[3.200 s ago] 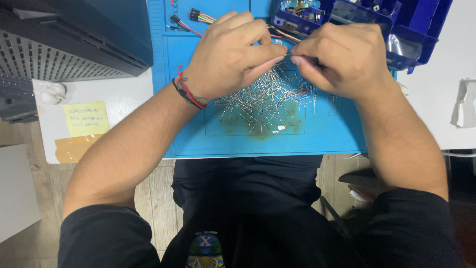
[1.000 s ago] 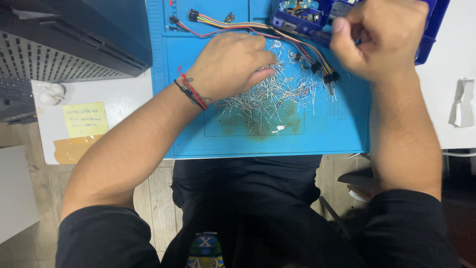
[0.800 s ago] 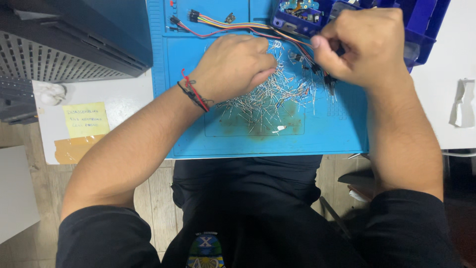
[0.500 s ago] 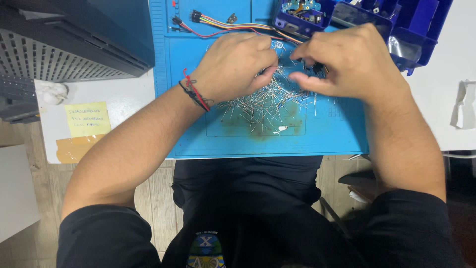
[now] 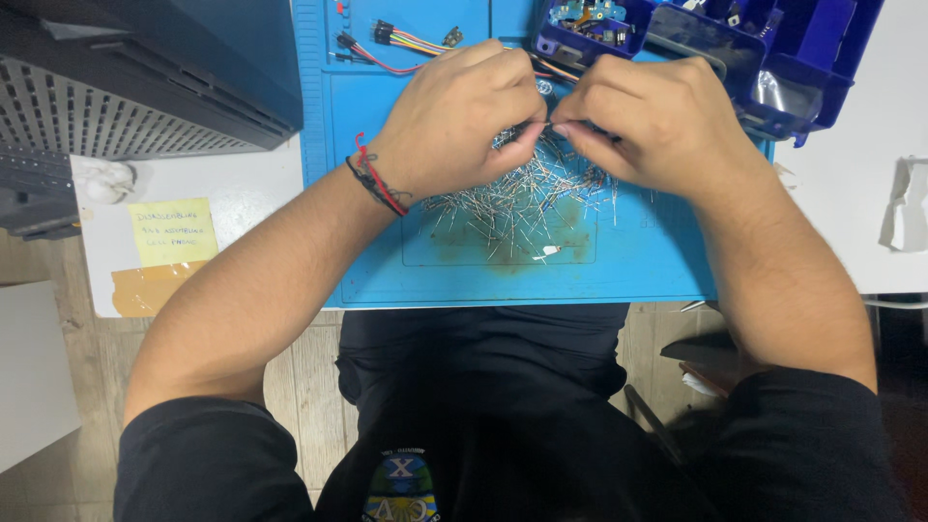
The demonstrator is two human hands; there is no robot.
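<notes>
Both hands work over a blue mat (image 5: 619, 261) on the white tabletop (image 5: 251, 188). The left hand (image 5: 454, 121) and right hand (image 5: 657, 121) meet fingertip to fingertip above a loose pile of thin metal pins (image 5: 522, 198). Each hand has its fingers pinched together, apparently on one small piece drawn from the pile; the piece itself is too small to identify.

To do this step well, in my judgement: keep the pinch low over the pile so a dropped pin falls back among the others, grip near the ends, and pull apart gently so the thin legs do not bend.

A bundle of coloured jumper wires (image 5: 406, 43) lies at the far edge of the mat, partly covered by the left hand. A blue parts tray (image 5: 812, 68) sits behind the right hand, cut off at the top of the view. What passes between the fingertips is hidden by the knuckles. A yellow note (image 5: 174, 230) lies to the left.
</notes>
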